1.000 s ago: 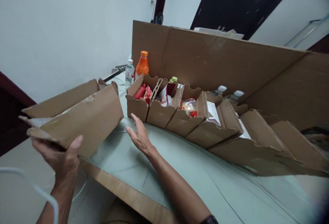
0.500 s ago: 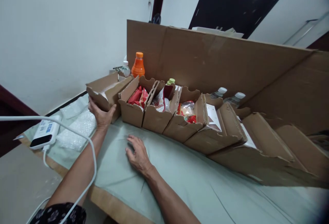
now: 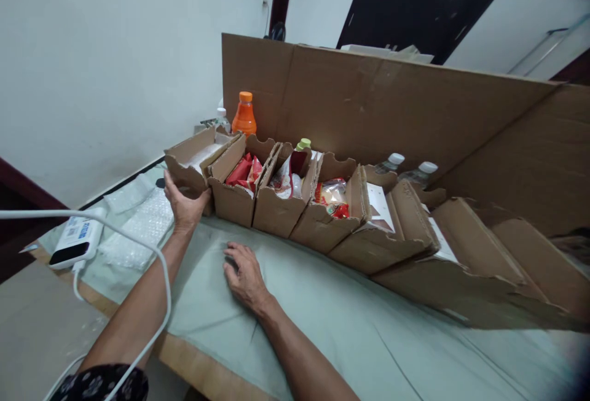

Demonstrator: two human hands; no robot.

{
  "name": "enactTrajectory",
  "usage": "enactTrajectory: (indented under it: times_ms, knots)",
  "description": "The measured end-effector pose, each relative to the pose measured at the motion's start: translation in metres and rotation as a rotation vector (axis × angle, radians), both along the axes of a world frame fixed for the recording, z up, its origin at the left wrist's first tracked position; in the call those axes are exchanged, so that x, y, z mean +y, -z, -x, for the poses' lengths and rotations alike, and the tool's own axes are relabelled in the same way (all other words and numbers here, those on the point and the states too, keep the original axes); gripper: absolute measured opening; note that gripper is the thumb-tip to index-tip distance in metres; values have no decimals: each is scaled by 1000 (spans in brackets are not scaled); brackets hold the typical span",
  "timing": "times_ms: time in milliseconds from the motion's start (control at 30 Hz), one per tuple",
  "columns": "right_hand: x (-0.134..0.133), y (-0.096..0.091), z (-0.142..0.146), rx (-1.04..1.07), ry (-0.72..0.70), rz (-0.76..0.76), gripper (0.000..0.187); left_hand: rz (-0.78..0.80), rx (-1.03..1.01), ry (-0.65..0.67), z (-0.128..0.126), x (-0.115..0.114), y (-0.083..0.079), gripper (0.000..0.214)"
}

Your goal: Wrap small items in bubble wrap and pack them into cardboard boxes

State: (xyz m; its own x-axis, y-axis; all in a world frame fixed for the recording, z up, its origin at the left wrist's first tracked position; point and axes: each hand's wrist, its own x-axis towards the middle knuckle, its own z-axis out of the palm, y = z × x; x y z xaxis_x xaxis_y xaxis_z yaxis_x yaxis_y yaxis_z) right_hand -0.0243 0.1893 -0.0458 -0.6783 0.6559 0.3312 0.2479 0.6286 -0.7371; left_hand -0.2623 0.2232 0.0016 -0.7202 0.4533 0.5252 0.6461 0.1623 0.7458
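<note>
At the left end of the row, my left hand point(image 3: 185, 206) grips the front end of an open cardboard box point(image 3: 184, 175), fingers on its left side and thumb on its right. Clear plastic-like material shows inside this box. Its right side stands against the neighbouring cardboard box point(image 3: 232, 202), which holds red packets point(image 3: 244, 171). My right hand point(image 3: 246, 275) rests low over the pale green cloth point(image 3: 332, 321) in front of the row, fingers slightly bent and apart, with nothing in it.
More open boxes run to the right, holding a packaged snack point(image 3: 332, 192) and white cards point(image 3: 378, 207). Behind stand an orange bottle point(image 3: 244, 115), clear bottles and a tall cardboard panel point(image 3: 341, 100). At left lie bubble wrap point(image 3: 138, 229) and a white power bank point(image 3: 78, 238); its cable point(image 3: 166, 278) crosses my left arm.
My left hand has pushed the leftmost box rightward, against its neighbour, and it sits straighter and lower. A dark object left of that box has come into sight. My right hand stays put.
</note>
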Motion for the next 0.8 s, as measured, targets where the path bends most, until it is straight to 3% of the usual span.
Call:
enactTrajectory:
  times_ms: [167,333,433,600,800]
  knots:
    - [0,0,0,-2,-9,-4,32,-28,-62,-82,0,16,-4,126]
    - [2,1,0,4,-14,-11,31,-14,-58,-33,-2,14,-4,127]
    - [3,2,-1,17,-13,-15,31,144,11,8,-2,-6,-1,119]
    - [3,0,0,3,-20,-3,30,573,112,-119,13,-64,10,81]
    - [3,-2,0,5,-13,-9,28,662,120,-103,35,-99,9,42]
